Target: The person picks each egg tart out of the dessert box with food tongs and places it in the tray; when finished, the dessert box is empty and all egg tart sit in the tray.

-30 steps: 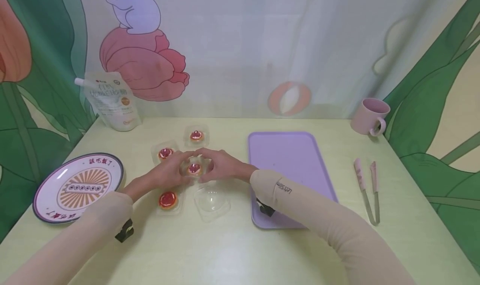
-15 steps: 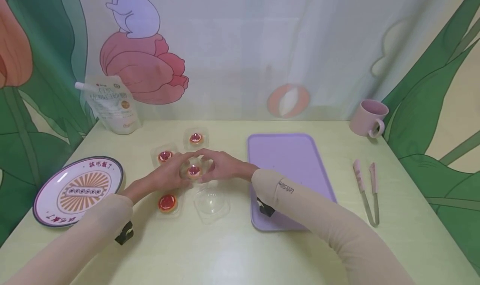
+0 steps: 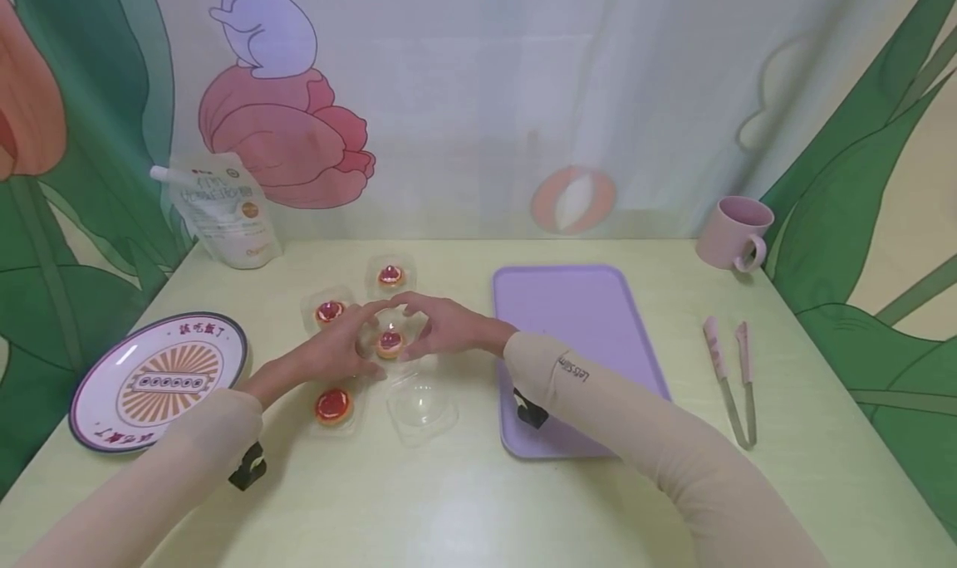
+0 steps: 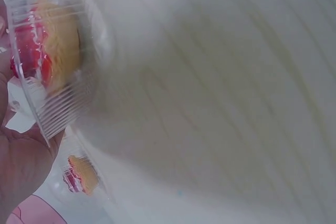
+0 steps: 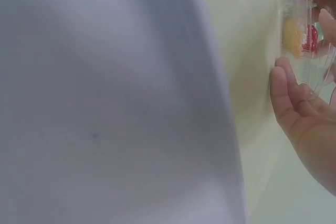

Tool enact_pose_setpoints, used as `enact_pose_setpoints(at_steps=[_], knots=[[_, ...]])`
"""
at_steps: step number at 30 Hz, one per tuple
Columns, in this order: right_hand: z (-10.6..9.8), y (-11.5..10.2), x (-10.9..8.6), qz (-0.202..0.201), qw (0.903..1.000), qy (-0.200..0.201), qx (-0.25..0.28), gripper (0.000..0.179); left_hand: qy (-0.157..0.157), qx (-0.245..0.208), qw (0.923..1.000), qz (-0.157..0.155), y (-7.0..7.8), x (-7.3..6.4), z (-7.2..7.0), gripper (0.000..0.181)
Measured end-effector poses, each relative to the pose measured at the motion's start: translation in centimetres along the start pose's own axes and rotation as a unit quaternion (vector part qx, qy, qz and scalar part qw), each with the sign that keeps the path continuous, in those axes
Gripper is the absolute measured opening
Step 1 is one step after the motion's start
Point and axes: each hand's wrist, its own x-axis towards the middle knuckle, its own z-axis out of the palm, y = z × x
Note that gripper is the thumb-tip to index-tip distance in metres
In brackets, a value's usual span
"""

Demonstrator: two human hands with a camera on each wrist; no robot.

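Observation:
Both hands curve around a small clear plastic box with a red-topped tart inside. My left hand grips its left side, thumb spread toward the near edge. On the other side my right hand holds the box, its index finger meeting the left fingertips at the far rim. In the right wrist view, the right fingers lie along the box's side by the tart's yellow crust. Just nearer lies a clear domed plastic piece with no tart in it.
Other boxed tarts sit behind, left and in front of the hands. A purple tray is under the right forearm. A patterned plate and sugar pouch stand left; a mug and tongs are right.
The left thumb has moved slightly away from the box, toward the near side. Both hands otherwise stay around the box, and the head view has shifted a little.

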Motion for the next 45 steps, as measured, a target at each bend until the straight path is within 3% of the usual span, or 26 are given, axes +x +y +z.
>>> enact_pose_setpoints(at_steps=[7, 17, 24, 38, 45], knots=[[-0.6, 0.1, -0.2, -0.003, 0.9998, 0.009, -0.019, 0.080, -0.005, -0.019, 0.9998, -0.003, -0.1, 0.0, -0.3, 0.099], [-1.1, -0.1, -0.4, -0.004, 0.9997, 0.014, -0.017, 0.080, 0.005, -0.008, 1.0000, 0.001, 0.2, -0.1, -0.8, 0.098], [-1.4, 0.0, -0.6, 0.000, 0.9996, 0.015, -0.022, 0.081, 0.002, -0.019, 0.9995, -0.023, 0.2, 0.0, -0.7, 0.100], [-1.8, 0.1, -1.0, 0.004, 0.9996, 0.021, -0.017, 0.081, 0.010, -0.015, 0.9994, -0.031, 0.4, 0.2, -0.7, 0.102], [-2.5, 0.0, -1.3, 0.000, 0.9994, 0.022, -0.028, 0.081, 0.018, -0.009, 0.9987, -0.047, 1.0, -0.3, -1.4, 0.098]])
